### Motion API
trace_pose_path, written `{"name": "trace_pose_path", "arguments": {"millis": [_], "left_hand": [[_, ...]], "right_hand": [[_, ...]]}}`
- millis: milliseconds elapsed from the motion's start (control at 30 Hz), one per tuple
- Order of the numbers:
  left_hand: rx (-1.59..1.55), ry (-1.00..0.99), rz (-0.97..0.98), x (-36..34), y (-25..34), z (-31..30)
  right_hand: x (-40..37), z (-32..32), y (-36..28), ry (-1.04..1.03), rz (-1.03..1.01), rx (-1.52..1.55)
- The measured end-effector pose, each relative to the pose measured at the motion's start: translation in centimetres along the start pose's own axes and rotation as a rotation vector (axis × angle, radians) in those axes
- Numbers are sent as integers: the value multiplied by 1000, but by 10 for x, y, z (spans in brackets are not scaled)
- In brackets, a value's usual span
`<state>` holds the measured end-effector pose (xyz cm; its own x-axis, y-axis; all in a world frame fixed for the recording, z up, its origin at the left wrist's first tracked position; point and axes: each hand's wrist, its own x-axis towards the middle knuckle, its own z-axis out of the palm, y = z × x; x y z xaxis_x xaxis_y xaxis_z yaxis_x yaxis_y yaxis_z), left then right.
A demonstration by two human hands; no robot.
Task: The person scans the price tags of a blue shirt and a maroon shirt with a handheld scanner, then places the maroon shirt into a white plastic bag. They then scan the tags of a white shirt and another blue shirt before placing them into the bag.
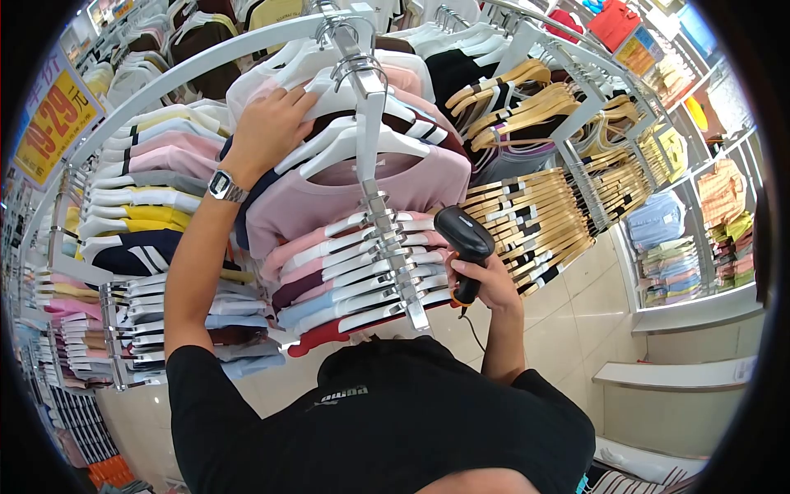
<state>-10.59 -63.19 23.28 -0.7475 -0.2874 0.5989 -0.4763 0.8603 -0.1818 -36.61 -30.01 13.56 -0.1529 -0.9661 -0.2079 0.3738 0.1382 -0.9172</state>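
Observation:
My left hand (276, 128), with a watch (226, 187) at the wrist, reaches up into the rack. Its fingers curl over the shoulder of a white shirt (240, 92) on a hanger; the fingertips are partly hidden. In my right hand (496, 284) is a black barcode scanner (465, 235), held by its handle, head up. The scanner is just right of the hanging pink top (346, 198), apart from my left hand. A dark cord (474, 333) trails below the handle. White hangers (333, 156) carry the tops along a metal rail (368, 128).
Below the pink top hang several folded-looking garments (354, 280) on a stepped metal arm (395, 255). Wooden hangers (527, 222) with clothes fill the rack at right. A price sign (53, 123) stands at left. More shirts (156, 206) hang beside my left arm.

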Motion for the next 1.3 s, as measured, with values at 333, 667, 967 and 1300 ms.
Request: {"name": "trace_pose_path", "arguments": {"millis": [333,667,967,1300], "left_hand": [[-329,-142,-57,1,-8,-10],[-686,-416,-337,-53,-48,-34],[-504,-514,-640,-135,-50,-88],[-490,-237,-1090,-229,36,-152]], "right_hand": [[-12,0,6,20,-12,16],[-23,-5,10,-10,28,36],[-22,-9,5,-74,89,5],[-24,-34,17,-200,160,-21]]}}
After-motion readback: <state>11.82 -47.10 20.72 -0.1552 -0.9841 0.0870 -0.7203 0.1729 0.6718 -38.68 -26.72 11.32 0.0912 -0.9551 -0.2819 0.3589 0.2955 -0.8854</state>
